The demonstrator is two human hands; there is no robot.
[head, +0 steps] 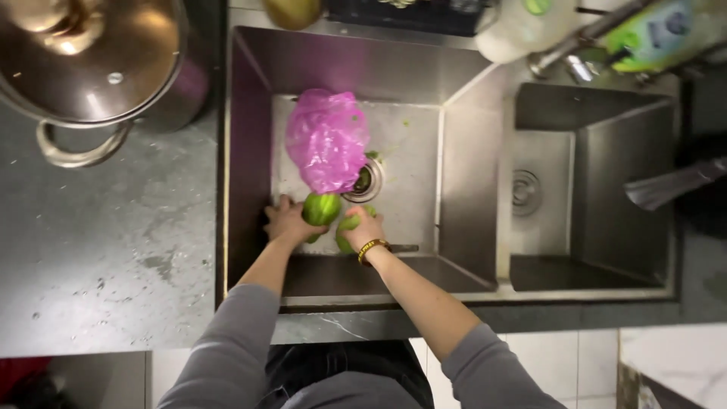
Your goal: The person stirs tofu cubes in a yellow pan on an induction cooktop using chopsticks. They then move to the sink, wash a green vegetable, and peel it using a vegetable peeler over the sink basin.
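Observation:
Both my hands reach down into the left basin of a steel sink (250, 151). My left hand (286, 223) grips a round green striped fruit (322, 208). My right hand (366, 228), with a gold and red bracelet on the wrist, closes over another green piece (347, 226) just beside it. A crumpled pink plastic bag (327, 140) lies on the basin floor right behind the fruit, partly covering the drain (366, 180). Small green scraps dot the basin floor.
A steel pot with a glass lid (91, 60) stands on the wet grey counter at the left. The smaller right basin (598, 189) has its own drain. A faucet, a white bottle (522, 26) and a green packet (655, 34) sit behind the sink.

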